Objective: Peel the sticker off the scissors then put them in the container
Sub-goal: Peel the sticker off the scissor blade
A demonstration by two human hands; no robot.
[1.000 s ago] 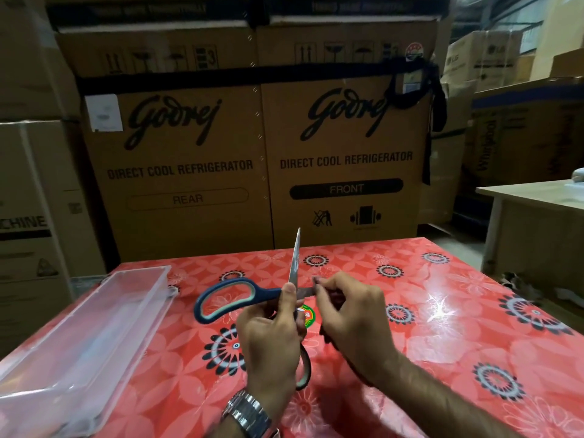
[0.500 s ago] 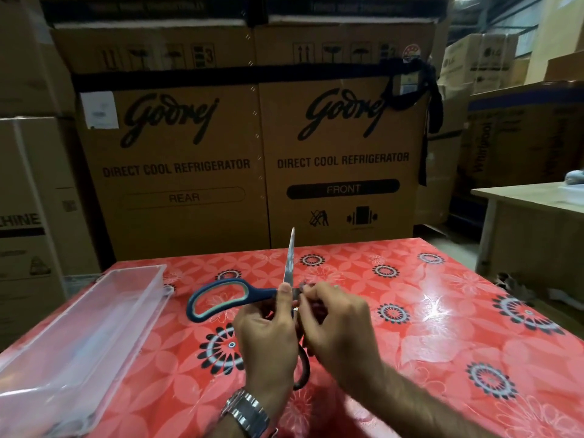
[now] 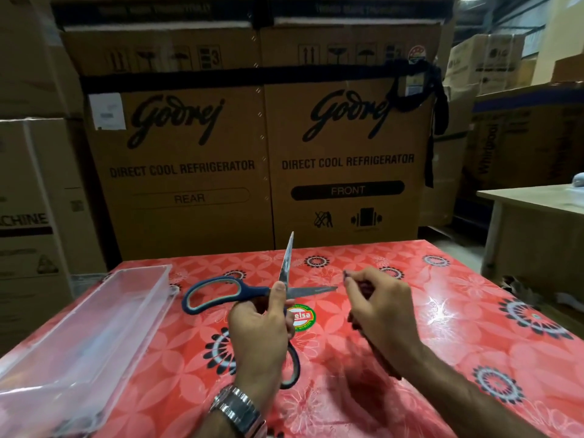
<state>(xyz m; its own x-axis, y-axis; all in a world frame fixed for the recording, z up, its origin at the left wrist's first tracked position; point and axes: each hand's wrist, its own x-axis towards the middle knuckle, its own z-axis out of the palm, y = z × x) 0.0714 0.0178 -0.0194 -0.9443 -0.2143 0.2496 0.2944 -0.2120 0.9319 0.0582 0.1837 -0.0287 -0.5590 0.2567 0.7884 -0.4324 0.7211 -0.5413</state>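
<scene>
My left hand (image 3: 259,336) grips the open scissors (image 3: 221,294) at the pivot, above the red floral table (image 3: 442,343). One blade points straight up and the other points right. One blue-and-grey handle loop sticks out to the left; the other hangs below my palm. My right hand (image 3: 379,308) is just right of the horizontal blade's tip, clear of it, with thumb and forefinger pinched on a tiny dark scrap, the sticker (image 3: 346,273). The clear plastic container (image 3: 139,270) lies empty at the table's left edge.
A round green-and-red label (image 3: 301,317) shows just right of my left hand, seemingly on the tablecloth. Large cardboard refrigerator boxes (image 3: 252,172) stand behind the table. A pale side table (image 3: 537,200) is at the right.
My right hand has pulled away from the blade to the right, fingers still pinched. The lower blade is now exposed. My left hand keeps holding the scissors in place.
</scene>
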